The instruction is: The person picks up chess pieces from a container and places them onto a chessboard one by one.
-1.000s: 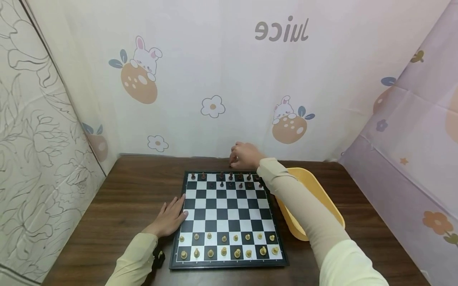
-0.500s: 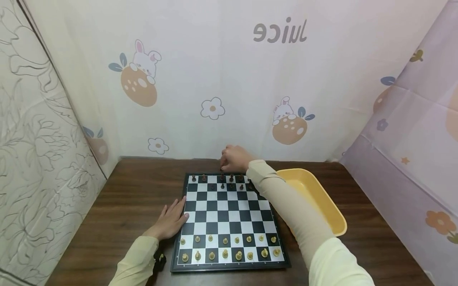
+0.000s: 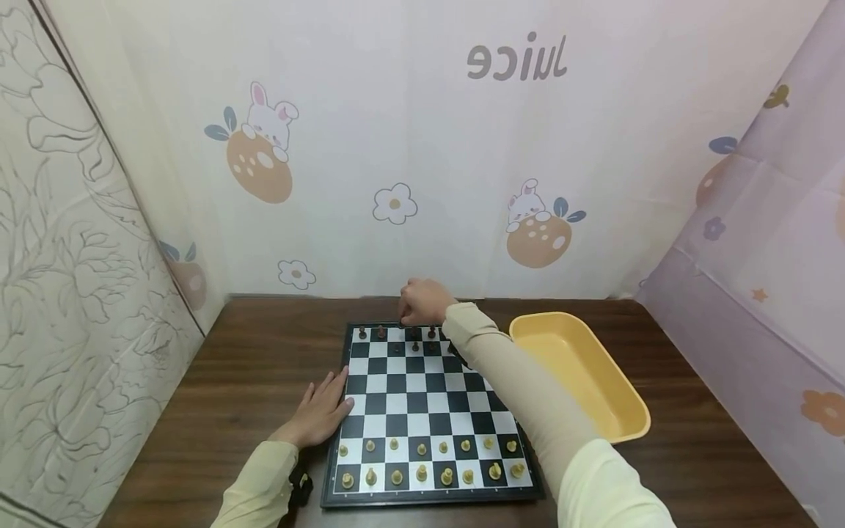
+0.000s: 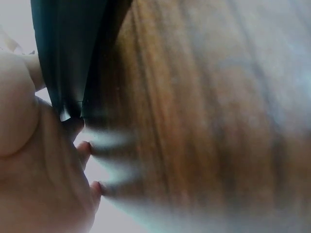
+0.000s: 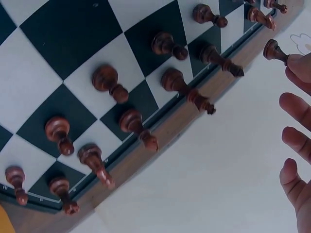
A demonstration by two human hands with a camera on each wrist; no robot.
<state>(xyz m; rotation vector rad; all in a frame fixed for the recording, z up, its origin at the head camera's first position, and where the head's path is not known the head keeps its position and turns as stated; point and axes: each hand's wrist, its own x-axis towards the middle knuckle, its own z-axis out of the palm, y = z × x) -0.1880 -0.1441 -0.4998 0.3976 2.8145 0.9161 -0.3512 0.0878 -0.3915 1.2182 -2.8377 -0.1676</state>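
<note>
**Right hand pinched a dark piece over the board's far edge**

The right hand (image 3: 422,302) hung above the far row of the chessboard (image 3: 422,400), its fingertips (image 5: 297,65) pinching a dark piece (image 5: 275,51) clear of the squares; the other fingers curled loosely below it. Dark pieces (image 5: 109,83) stood on the two far rows beneath. The left hand (image 3: 320,411) lay flat on the table (image 3: 244,381), fingers straight and together, touching the board's left edge. Light pieces (image 3: 422,462) filled the two near rows. A yellow tray (image 3: 581,374) sat just right of the board.
</note>
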